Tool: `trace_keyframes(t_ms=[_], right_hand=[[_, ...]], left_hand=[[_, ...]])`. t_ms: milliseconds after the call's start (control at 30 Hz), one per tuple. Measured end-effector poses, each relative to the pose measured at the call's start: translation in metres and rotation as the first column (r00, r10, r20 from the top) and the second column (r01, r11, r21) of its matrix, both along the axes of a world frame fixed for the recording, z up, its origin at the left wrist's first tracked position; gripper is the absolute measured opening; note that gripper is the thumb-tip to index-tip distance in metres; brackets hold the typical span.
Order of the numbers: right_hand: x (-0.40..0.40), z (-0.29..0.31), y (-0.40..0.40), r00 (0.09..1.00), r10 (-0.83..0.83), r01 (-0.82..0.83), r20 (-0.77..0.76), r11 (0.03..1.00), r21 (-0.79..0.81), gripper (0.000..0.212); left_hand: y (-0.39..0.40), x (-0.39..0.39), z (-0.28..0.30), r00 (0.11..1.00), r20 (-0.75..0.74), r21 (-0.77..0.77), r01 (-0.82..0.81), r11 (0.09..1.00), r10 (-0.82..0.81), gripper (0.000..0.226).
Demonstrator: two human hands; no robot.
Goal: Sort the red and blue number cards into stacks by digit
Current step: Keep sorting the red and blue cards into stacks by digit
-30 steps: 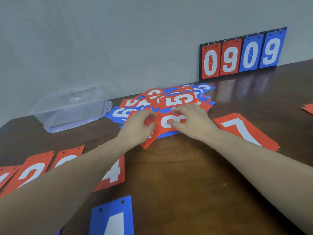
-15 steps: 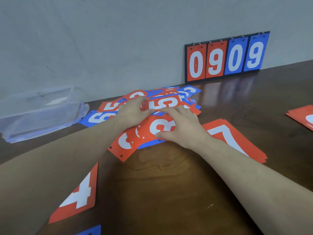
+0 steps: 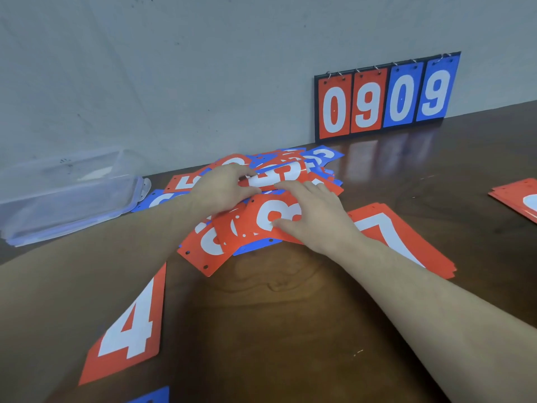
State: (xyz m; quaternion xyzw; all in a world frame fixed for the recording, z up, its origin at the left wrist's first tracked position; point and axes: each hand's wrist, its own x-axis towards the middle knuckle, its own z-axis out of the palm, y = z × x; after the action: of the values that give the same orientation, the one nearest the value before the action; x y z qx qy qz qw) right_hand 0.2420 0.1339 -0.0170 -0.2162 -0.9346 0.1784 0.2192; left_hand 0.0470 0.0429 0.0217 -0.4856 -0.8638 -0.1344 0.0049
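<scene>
A loose pile of red and blue number cards (image 3: pixel 322 157) lies against the wall at the middle of the table. My left hand (image 3: pixel 223 190) pinches the left edge of a red 5 card (image 3: pixel 286 173), which bends up off the pile. My right hand (image 3: pixel 316 219) lies with straight fingers on a red 3 card (image 3: pixel 261 219) at the pile's near side. Its thumb rests on the white digit and its fingertips reach the 5 card. More red cards fan out under the 3. Sorted cards lie around: a red 7 stack (image 3: pixel 406 237), a red 4 (image 3: pixel 133 324) and a blue card (image 3: pixel 154 398).
A flip scoreboard (image 3: pixel 386 100) reading 0909 leans on the wall at the back right. A clear plastic box (image 3: pixel 64 193) stands at the left. Another red stack (image 3: pixel 514 199) shows at the right edge. The dark wooden table (image 3: pixel 290 330) lies bare in front of me.
My left hand has moved from the red 3 card up to the red 5 card, and that card's edge has lifted. My right hand stays on the 3. The view has swung right.
</scene>
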Motion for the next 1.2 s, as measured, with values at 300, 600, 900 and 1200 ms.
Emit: trace_keyframes(t_ms=[300,600,900,1200], right_hand=[[0.012,0.012,-0.008,0.995,0.027,-0.036,-0.1,0.995,-0.089,0.048],[0.015,0.017,-0.028,0.944,-0.007,-0.162,-0.33,0.861,-0.482,0.006],[0.015,0.026,-0.044,0.944,-0.047,-0.204,-0.327,0.695,-0.689,0.002],[0.013,0.029,-0.06,0.957,-0.099,-0.174,-0.272,0.555,-0.813,0.009]], left_hand=[[-0.036,0.013,0.007,0.849,0.521,0.402,-0.338,0.851,0.09,0.032],[-0.076,0.033,0.001,0.558,0.827,0.401,-0.496,0.77,-0.071,0.037],[-0.122,0.051,0.003,0.532,0.837,0.428,-0.492,0.758,-0.127,0.036],[-0.167,0.059,0.01,0.464,0.849,0.514,-0.611,0.602,-0.254,0.042]])
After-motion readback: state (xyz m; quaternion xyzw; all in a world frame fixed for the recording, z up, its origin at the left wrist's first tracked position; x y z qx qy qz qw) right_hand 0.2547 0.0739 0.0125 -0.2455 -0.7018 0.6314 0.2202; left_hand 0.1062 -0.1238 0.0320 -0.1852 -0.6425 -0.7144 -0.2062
